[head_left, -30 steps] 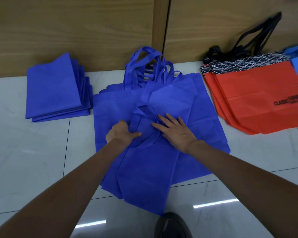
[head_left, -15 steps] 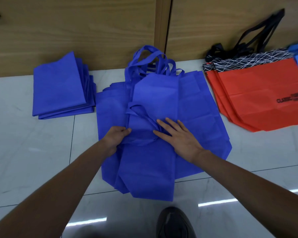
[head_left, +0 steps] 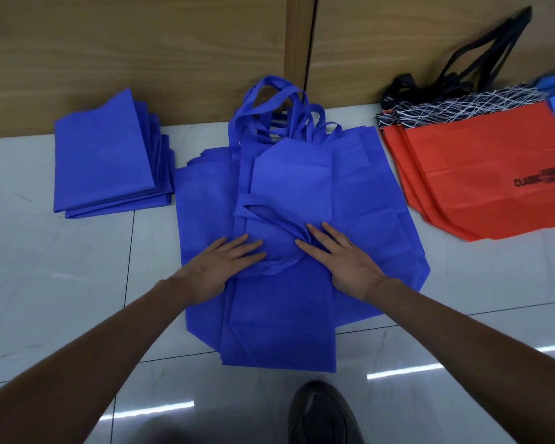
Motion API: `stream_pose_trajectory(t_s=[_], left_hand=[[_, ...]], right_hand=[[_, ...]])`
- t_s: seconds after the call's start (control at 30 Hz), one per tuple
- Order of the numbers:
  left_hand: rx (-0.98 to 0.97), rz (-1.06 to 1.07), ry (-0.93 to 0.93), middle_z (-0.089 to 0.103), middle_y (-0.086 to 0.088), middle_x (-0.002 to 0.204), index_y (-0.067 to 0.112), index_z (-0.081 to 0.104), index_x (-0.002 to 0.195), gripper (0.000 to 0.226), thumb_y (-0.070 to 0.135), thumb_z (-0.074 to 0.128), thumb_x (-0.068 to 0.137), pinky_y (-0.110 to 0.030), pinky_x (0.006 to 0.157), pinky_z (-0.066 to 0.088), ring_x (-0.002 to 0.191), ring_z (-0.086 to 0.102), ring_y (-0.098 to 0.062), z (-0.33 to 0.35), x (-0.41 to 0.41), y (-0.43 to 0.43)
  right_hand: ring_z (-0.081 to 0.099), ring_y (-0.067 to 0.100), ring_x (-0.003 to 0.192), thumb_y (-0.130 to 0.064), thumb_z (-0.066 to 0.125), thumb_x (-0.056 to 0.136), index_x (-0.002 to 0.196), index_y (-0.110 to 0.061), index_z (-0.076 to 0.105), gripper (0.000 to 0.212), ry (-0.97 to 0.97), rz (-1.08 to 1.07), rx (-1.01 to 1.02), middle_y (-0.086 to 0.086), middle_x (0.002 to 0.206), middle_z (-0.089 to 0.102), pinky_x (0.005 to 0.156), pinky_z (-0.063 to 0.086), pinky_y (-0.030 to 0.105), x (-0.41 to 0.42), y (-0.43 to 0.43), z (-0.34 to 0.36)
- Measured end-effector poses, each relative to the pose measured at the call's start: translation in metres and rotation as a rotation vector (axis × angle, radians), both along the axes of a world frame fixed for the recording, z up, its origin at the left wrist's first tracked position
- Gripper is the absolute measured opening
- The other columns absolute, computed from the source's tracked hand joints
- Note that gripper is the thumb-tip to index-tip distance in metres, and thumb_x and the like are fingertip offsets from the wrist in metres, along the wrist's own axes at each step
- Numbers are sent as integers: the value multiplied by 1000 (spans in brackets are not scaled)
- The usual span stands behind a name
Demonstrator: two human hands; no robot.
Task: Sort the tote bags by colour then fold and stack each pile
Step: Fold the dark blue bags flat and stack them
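Pressing the blue tote bag (head_left: 282, 322) are left hand (head_left: 218, 267) and right hand (head_left: 345, 261), grips flat.

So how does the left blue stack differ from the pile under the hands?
The left stack is folded compact; the middle pile lies mostly flat, handles looping toward the wall. Nothing touches the stack; left hand and right hand press the pile. Both are blue.

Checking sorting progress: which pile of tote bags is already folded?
The left blue fabric stack: compact rectangles, no handles showing. The middle blue pile and red pile lie full-size, handles out.
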State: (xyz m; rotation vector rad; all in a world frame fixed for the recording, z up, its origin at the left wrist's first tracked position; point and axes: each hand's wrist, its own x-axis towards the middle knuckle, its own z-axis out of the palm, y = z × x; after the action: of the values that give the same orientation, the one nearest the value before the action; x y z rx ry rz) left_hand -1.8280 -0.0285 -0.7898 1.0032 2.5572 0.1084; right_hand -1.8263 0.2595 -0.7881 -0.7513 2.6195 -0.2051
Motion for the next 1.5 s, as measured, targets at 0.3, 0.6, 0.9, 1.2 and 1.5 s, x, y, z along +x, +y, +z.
stream_pose_trajectory(t_s=[0.3, 0.6, 0.9, 1.2, 1.5], left_hand=[[356, 391, -145, 27, 16, 146, 38, 25, 139, 59, 15, 49, 91, -29, 115, 19, 135, 24, -3, -13, 1, -3], [735, 1121, -238, 54, -5, 70, 8, 49, 75, 36, 39, 63, 85, -26, 55, 43, 65, 50, -19, 3, -3, 42], [442, 1242, 18, 41, 2, 55, 18, 32, 62, 49, 56, 52, 87, -35, 81, 29, 54, 39, -11, 2, -21, 65], [360, 1230, 46, 54, 0, 65, 11, 38, 113, 52, 53, 52, 88, -36, 86, 30, 66, 52, -23, 4, -25, 70], [375, 1013, 45, 46, 0, 49, 15, 46, 124, 38, 39, 46, 94, -36, 93, 39, 56, 47, -17, -2, 9, 25]], right_hand=[[-8, 11, 145, -21, 58, 91, 143, -43, -3, 84, -41, -27, -128, -14, 157, -7, 110, 31, 30, 0, 12, -11], [54, 6, 117, -25, 67, 87, 116, -30, 59, 30, -325, -793, -976, -7, 130, 56, 97, 45, 24, 1, -5, -1], [35, 9, 50, -44, 55, 92, 61, -14, 35, 47, -149, -1235, -982, -6, 58, 37, 45, 30, 11, -18, -28, -2], [54, 24, 75, -24, 42, 98, 138, -23, 34, 40, 144, -979, -518, 1, 101, 52, 61, 43, 33, -19, -36, -6], [60, 27, 75, -43, 39, 96, 126, -20, 55, 40, 253, -575, -100, 4, 79, 60, 59, 45, 33, 12, -23, -2]])
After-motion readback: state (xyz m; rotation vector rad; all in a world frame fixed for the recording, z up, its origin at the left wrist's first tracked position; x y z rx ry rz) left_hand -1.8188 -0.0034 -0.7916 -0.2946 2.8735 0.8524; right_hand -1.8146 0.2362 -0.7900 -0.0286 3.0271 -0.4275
